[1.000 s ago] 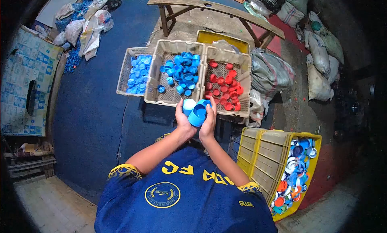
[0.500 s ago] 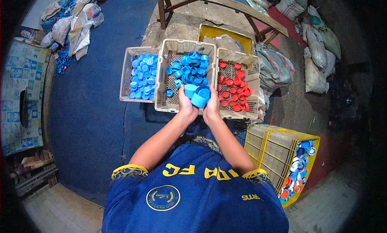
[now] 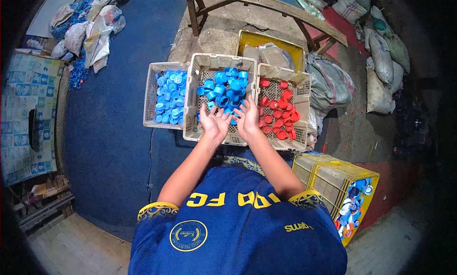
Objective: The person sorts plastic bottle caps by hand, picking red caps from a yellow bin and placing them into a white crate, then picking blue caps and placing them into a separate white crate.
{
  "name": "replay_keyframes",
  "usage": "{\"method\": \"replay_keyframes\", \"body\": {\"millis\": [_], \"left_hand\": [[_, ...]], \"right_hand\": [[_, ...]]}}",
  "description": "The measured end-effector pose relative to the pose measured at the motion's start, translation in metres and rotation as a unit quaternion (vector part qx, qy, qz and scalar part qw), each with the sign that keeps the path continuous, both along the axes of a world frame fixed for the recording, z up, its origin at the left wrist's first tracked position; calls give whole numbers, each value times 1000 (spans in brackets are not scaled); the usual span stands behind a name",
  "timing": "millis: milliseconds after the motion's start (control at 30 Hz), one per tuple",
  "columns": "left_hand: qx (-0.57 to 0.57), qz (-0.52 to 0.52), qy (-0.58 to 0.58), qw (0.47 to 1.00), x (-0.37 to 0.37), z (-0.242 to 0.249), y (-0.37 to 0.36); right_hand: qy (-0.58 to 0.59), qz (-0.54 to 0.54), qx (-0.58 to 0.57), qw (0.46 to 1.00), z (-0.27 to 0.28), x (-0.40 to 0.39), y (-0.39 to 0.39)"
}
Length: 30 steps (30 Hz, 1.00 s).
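My left hand [image 3: 215, 124] is over the near part of the middle crate [image 3: 190, 127], palm up with its fingers apart. Close beside it, my right hand [image 3: 247, 119] is also open, fingers spread toward the pile. Neither hand holds anything. Just beyond the fingertips lies a heap of blue caps [image 3: 227, 87], some partly hidden by my hands. Left of the middle crate, a smaller crate [image 3: 148, 101] holds lighter blue caps [image 3: 170, 95]. On the right, another crate [image 3: 303, 99] contains red caps [image 3: 283, 103].
A yellow-edged crate [image 3: 314, 172] lies tipped at my right with mixed caps [image 3: 353, 203] at its opening. Behind the crates are a yellow bin [image 3: 297, 51], a large sack [image 3: 328, 82] and a wooden bench [image 3: 266, 8]. More sacks [image 3: 381, 65] line the right side.
The large blue caps cupped in my hands have been let go into the middle crate. My hands have opened and moved slightly apart. The view has shifted a little.
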<state>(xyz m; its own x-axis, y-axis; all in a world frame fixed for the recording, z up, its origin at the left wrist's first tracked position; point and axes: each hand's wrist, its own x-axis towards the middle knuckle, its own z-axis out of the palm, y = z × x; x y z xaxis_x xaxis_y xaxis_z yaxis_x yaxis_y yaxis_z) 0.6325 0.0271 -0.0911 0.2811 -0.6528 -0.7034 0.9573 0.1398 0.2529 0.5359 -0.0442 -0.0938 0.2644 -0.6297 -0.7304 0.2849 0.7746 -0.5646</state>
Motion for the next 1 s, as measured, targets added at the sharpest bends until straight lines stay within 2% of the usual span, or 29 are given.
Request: {"method": "replay_keyframes", "body": {"millis": [100, 267, 300, 400, 600, 700, 800, 900, 1000], "left_hand": [[37, -19, 15, 999, -1, -31, 35], [123, -53, 88, 987, -3, -28, 75], [126, -54, 105, 985, 0, -26, 77], [80, -76, 59, 992, 7, -30, 76], [29, -171, 7, 985, 10, -22, 67], [34, -224, 40, 973, 3, -30, 69], [62, -316, 30, 946, -12, -39, 74], [73, -376, 83, 920, -30, -59, 79], [57, -447, 71, 890, -54, -64, 77]], "right_hand": [[14, 34, 5, 999, -6, -18, 12], [-9, 71, 10, 997, -20, -62, 34], [-4, 70, 8, 997, -22, -73, 38], [8, 47, 16, 999, -35, -112, 54], [87, -49, -27, 995, -29, -176, 94], [105, -114, -44, 987, -5, -196, 119], [97, -216, -64, 970, 4, -218, 165], [173, -253, -74, 949, 12, -231, 209], [206, -260, -65, 941, 4, -249, 236]]}}
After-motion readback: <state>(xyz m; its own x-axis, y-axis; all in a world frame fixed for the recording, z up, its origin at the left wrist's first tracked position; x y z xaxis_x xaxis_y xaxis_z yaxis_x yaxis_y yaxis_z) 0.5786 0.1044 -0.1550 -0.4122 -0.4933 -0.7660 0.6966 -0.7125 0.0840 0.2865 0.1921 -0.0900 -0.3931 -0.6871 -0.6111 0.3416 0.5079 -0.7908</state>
